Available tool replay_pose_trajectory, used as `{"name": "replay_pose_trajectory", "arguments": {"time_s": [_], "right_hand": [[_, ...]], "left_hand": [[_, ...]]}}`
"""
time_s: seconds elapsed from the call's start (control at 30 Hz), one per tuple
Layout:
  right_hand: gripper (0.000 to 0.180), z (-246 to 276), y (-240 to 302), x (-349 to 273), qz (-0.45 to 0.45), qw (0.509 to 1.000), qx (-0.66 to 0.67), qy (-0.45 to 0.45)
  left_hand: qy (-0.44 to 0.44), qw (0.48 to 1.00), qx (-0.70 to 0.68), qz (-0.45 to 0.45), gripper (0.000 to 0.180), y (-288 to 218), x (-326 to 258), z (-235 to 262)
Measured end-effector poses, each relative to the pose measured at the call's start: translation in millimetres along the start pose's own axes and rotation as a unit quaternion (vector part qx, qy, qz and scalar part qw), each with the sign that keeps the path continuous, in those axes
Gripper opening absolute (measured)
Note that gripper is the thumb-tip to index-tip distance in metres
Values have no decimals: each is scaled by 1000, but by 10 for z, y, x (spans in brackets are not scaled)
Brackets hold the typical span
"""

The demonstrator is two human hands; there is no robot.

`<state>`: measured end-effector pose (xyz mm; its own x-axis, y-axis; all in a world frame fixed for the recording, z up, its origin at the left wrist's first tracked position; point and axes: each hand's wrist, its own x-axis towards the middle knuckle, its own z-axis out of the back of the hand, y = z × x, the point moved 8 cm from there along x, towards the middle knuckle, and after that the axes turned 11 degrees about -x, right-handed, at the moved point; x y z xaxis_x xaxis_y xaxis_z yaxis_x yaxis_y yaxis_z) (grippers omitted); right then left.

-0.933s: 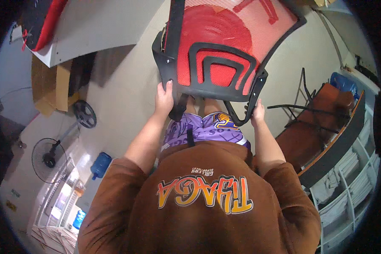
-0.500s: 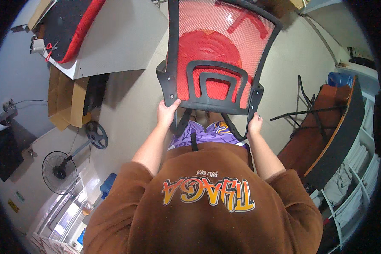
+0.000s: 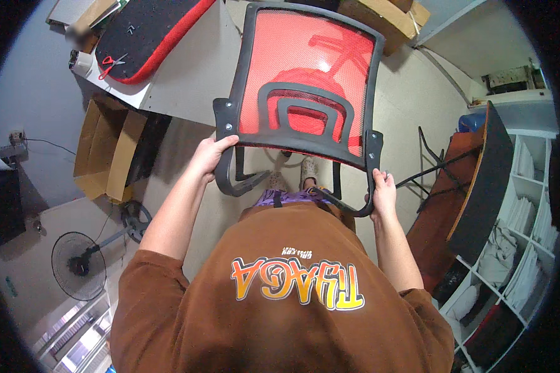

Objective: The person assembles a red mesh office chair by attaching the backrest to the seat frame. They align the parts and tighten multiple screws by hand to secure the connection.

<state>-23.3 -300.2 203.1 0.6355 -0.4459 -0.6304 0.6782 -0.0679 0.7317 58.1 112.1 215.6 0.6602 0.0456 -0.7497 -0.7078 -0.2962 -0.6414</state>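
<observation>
I hold a chair backrest (image 3: 292,144) out in front of me, with red mesh in a black frame and a black lumbar support (image 3: 308,92). Curved black armrests (image 3: 223,174) are joined to its lower corners. My left hand (image 3: 210,156) is closed on the left corner where the armrest joins, its thumb on top. On the other side, my right hand (image 3: 382,189) grips the right armrest (image 3: 362,208). Through the mesh a star-shaped chair base (image 3: 342,55) and a rounded shape show, both tinted red.
A seat cushion (image 3: 144,37) and red-handled scissors (image 3: 110,66) lie on a white table (image 3: 186,93) at the far left. Below are a cardboard box (image 3: 126,155) and a fan (image 3: 79,264). At right stand a tipped brown table (image 3: 445,205) and white shelves (image 3: 522,233). Another box (image 3: 389,22) sits far ahead.
The backrest has shifted left in view and its top edge now shows fully. Both hands keep their hold, the left one further out to the left. My feet have come into view below it.
</observation>
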Motion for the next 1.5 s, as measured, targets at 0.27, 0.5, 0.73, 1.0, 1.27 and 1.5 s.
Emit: {"name": "replay_pose_trajectory", "arguments": {"time_s": [0.27, 0.5, 0.73, 1.0, 1.27, 1.5], "right_hand": [[16, -108, 341, -951, -52, 986, 159, 0], [17, -44, 87, -1250, -90, 960, 263, -22], [51, -295, -430, -1435, -132, 946, 276, 111], [33, -1168, 858, -1992, 203, 817, -6, 539], [34, 445, 736, 409, 394, 866, -204, -231], [35, -635, -361, 1183, 92, 968, -123, 199]], "left_hand": [[109, 961, 9, -253, 50, -1039, -1113, -201], [90, 891, 182, -407, 33, -1455, -1550, -751], [353, 716, 446, -405, 53, -2138, -2261, -2855], [152, 329, 723, -588, 38, -2359, -2973, -3836], [281, 522, 638, -492, 39, -2698, -2672, -3294], [210, 480, 723, -451, 38, -1884, -2837, -3368]]}}
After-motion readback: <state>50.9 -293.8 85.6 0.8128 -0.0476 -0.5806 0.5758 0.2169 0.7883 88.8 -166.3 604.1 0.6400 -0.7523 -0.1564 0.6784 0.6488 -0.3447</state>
